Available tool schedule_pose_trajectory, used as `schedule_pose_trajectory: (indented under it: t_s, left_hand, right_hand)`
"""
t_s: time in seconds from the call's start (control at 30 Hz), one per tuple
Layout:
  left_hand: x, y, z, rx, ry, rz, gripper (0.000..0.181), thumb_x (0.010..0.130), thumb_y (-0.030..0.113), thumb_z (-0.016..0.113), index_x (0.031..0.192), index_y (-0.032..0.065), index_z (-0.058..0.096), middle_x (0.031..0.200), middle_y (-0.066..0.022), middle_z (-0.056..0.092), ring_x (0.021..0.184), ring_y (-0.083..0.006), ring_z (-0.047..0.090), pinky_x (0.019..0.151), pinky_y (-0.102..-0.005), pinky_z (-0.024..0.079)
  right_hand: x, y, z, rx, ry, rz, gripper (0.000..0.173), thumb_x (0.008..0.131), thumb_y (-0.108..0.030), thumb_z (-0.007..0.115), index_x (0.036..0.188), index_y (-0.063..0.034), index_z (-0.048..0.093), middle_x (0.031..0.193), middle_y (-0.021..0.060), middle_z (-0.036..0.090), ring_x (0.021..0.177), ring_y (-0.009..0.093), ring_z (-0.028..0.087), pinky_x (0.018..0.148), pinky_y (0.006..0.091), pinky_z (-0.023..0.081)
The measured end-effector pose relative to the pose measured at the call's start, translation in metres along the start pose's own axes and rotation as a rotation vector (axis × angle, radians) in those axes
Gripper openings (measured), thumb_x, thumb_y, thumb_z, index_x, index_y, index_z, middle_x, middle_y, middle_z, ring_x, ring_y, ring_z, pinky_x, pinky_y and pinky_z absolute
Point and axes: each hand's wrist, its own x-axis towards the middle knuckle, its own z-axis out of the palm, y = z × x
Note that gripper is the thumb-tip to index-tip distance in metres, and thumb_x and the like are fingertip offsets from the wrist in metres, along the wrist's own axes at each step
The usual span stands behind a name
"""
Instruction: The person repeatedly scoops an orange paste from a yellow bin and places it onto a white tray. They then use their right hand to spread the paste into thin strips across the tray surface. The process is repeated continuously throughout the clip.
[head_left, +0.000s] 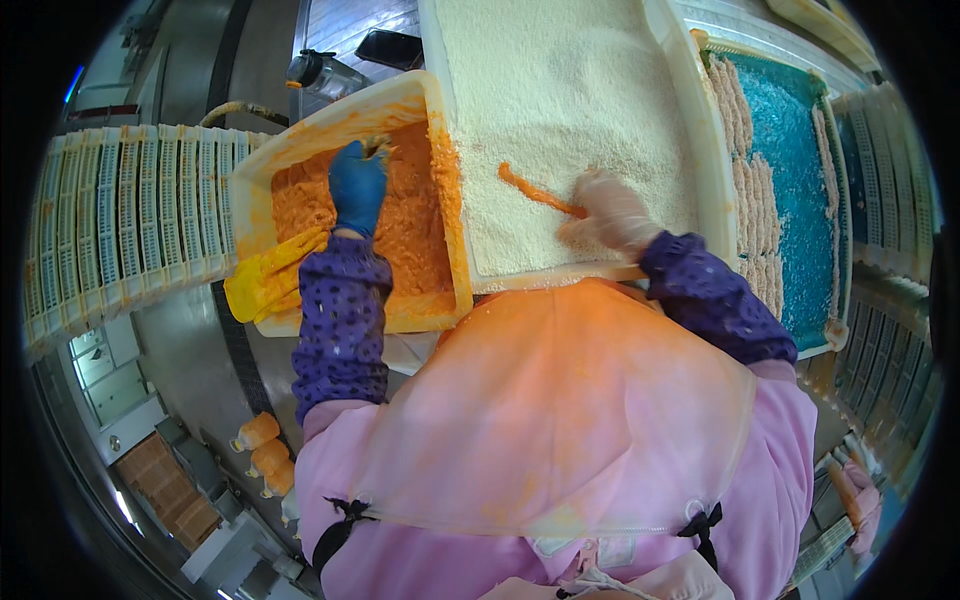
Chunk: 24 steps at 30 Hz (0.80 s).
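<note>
My left hand (358, 182), in a blue glove with soiled fingertips, is over a white plastic tub (259, 184) of orange marinated meat (409, 225). Whether its curled fingers hold anything cannot be made out. My right hand (611, 210), in a thin clear glove and slightly blurred, rests at the pale breadcrumbs (555, 97) in a white tray (716, 172). One orange-coated meat strip (536, 189) lies on the crumbs, its right end at my right fingers. A yellow rubber glove (274, 274) hangs over the tub's front left edge.
At the right, a blue-bottomed tray (799, 202) holds rows of breaded strips (757, 202). A drink bottle (326, 75) and a black phone (390, 49) lie behind the tub. Stacked plastic trays (142, 225) stand at the left, others (892, 165) at the far right. A person (861, 499) is at lower right.
</note>
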Motion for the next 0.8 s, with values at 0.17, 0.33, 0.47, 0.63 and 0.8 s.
schedule_pose_trajectory:
  t_s: [0.17, 0.33, 0.47, 0.63, 0.8]
  left_hand:
    - [0.016, -0.129, 0.012, 0.737, -0.167, -0.37, 0.036, 0.089, 0.03, 0.07, 0.107, -0.0002, 0.073, 0.11, -0.0232, 0.071, 0.1, -0.0404, 0.068, 0.086, -0.0496, 0.054]
    - [-0.011, -0.084, 0.043, 0.546, -0.094, -0.24, 0.038, 0.089, 0.033, 0.068, 0.11, 0.0003, 0.071, 0.122, -0.0242, 0.066, 0.106, -0.0422, 0.065, 0.089, -0.0517, 0.053]
    - [-0.022, -0.089, 0.058, 0.4, -0.195, -0.163, 0.035, 0.09, 0.032, 0.068, 0.102, -0.0002, 0.069, 0.111, -0.0248, 0.068, 0.102, -0.0441, 0.064, 0.088, -0.0517, 0.052]
    - [-0.023, -0.132, 0.052, 0.125, -0.777, -0.252, 0.024, 0.085, 0.018, 0.068, 0.094, -0.0044, 0.066, 0.092, -0.0259, 0.068, 0.082, -0.0379, 0.064, 0.072, -0.048, 0.048]
    - [-0.07, -0.054, 0.027, -0.134, -0.809, -0.337, 0.024, 0.082, 0.013, 0.068, 0.093, -0.0069, 0.064, 0.088, -0.0201, 0.068, 0.078, -0.024, 0.06, 0.066, -0.0426, 0.045]
  right_hand:
    - [0.041, -0.054, 0.045, 0.045, 0.167, -0.227, 0.02, 0.086, -0.01, 0.065, 0.098, 0.0054, 0.061, 0.097, 0.025, 0.062, 0.097, 0.043, 0.063, 0.083, 0.0505, 0.053]
    - [0.004, -0.05, 0.015, -0.364, -0.196, -0.023, 0.027, 0.097, -0.021, 0.06, 0.112, 0.002, 0.062, 0.109, 0.0215, 0.067, 0.103, 0.037, 0.065, 0.087, 0.0517, 0.052]
    - [0.022, -0.043, 0.02, -0.072, -0.046, -0.086, 0.046, 0.093, -0.042, 0.069, 0.109, 0.0012, 0.067, 0.109, 0.0166, 0.07, 0.107, 0.033, 0.064, 0.088, 0.0449, 0.051]
    - [0.029, -0.053, 0.006, 0.891, -0.366, 0.036, 0.049, 0.095, -0.045, 0.067, 0.116, -0.0004, 0.064, 0.091, 0.0068, 0.061, 0.086, 0.021, 0.059, 0.074, 0.036, 0.051]
    - [-0.024, -0.024, -0.057, 1.675, -0.358, 0.054, 0.044, 0.103, -0.039, 0.057, 0.131, -0.0048, 0.054, 0.066, -0.009, 0.031, 0.055, 0.005, 0.035, 0.052, 0.0266, 0.046]
